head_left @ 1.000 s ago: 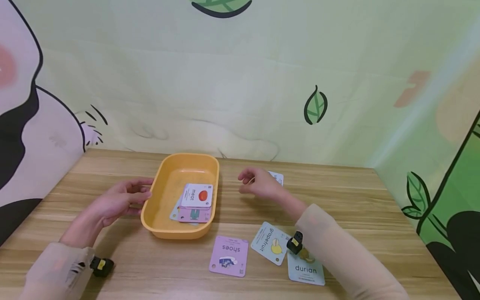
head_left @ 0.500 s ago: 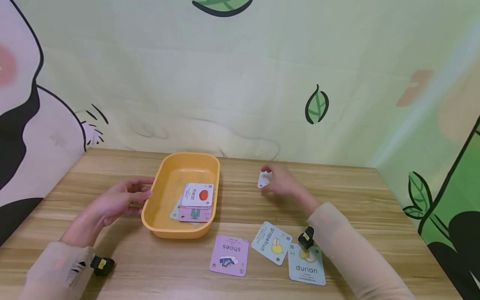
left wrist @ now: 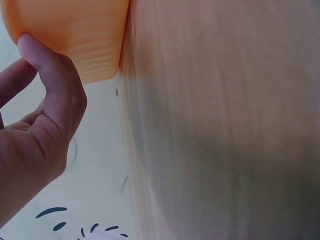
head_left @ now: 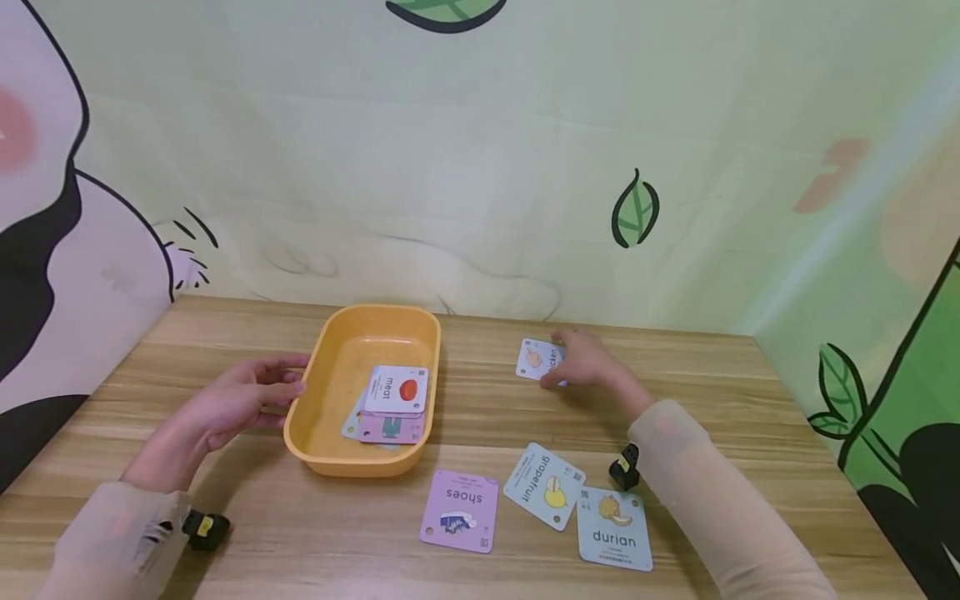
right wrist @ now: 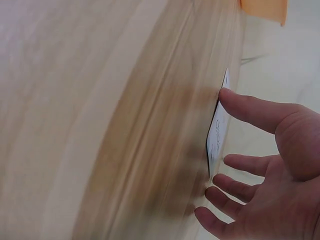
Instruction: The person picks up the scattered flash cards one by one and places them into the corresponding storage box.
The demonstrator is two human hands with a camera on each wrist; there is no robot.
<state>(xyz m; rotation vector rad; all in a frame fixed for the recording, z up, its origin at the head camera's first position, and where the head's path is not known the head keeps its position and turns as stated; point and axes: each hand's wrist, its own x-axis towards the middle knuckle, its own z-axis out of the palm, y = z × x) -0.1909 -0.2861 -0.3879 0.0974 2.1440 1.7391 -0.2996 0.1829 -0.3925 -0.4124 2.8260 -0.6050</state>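
Note:
In the head view, my left hand [head_left: 238, 402] touches the left side of the yellow tray [head_left: 300, 450]; a fingertip meets its outer wall [left wrist: 85, 40] in the left wrist view. Inside the tray lie a "meat" card [head_left: 396, 390], a purple card [head_left: 392, 429] and a mostly covered blue one. My right hand [head_left: 588, 367] is over the right end of a "chicken" card [head_left: 534, 358] lying on the table. In the right wrist view the thumb is at the card's near edge, and the other fingers [right wrist: 242, 162] are spread beyond it.
Nearer the front lie a purple "shoes" card [head_left: 459, 510], a blue "grapefruit" card [head_left: 543, 486] and a "durian" card [head_left: 615, 529] beside it. A leaf-printed backdrop [head_left: 480, 167] stands behind the wooden table [head_left: 225, 333].
My right hand has moved rightward across the chicken card, uncovering its picture on the left. The card stays in place. My left hand remains at the tray.

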